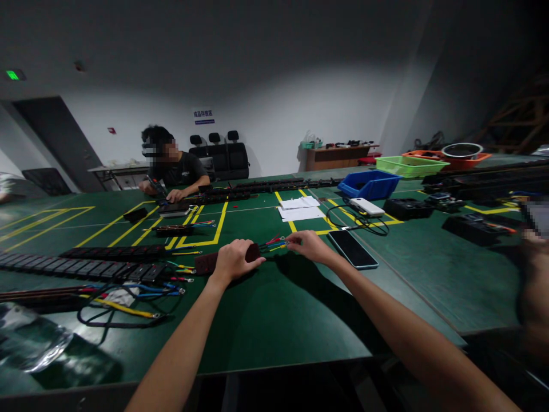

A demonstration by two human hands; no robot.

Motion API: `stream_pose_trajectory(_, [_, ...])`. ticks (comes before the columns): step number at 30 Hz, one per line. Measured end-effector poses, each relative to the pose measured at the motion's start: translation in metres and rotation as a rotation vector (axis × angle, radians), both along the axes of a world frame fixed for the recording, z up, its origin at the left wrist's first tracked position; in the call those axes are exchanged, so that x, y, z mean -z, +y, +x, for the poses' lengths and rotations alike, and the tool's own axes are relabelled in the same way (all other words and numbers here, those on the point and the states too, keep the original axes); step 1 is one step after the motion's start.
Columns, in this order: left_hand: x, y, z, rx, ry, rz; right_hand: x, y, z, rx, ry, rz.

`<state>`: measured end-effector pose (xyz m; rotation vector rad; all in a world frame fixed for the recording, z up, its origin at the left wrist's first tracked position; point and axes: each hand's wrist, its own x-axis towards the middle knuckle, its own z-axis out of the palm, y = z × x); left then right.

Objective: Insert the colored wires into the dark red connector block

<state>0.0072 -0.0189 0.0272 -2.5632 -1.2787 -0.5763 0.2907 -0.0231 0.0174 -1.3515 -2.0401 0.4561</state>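
Note:
My left hand (235,260) is wrapped round a dark reddish-brown strip-shaped housing (206,262) lying on the green table. Several coloured wires (271,245) with ring terminals come out of its right end. My right hand (309,245) pinches the tips of these wires between thumb and fingers. Left of my hands lies a long black power strip (86,268) with a row of sockets, its coloured wire ends pointing right. Nearer to me is a bundle of blue and yellow cables (128,306) with ring terminals. A phone (353,248) lies just right of my right hand.
White papers (302,208), a white power bank (367,207) with a black cable and a blue bin (369,184) are beyond my hands. A clear plastic bottle (47,343) lies at the near left. Across the table a co-worker (175,171) handles a tool; another person's arm (536,274) shows at right.

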Motion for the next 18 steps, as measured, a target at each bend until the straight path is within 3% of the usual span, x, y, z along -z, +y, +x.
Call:
stream_pose_trajectory(8, [-0.0002, -0.0014, 0.0011, -0.017, 0.010, 0.018, 0.0052, 0.0013, -0.0012, 0.016, -0.085, 0.072])
stream_pose_trajectory(18, [0.0006, -0.0013, 0.0004, -0.030, -0.045, 0.108, 0.0085, 0.0053, -0.0030, -0.002, 0.324, -0.132])
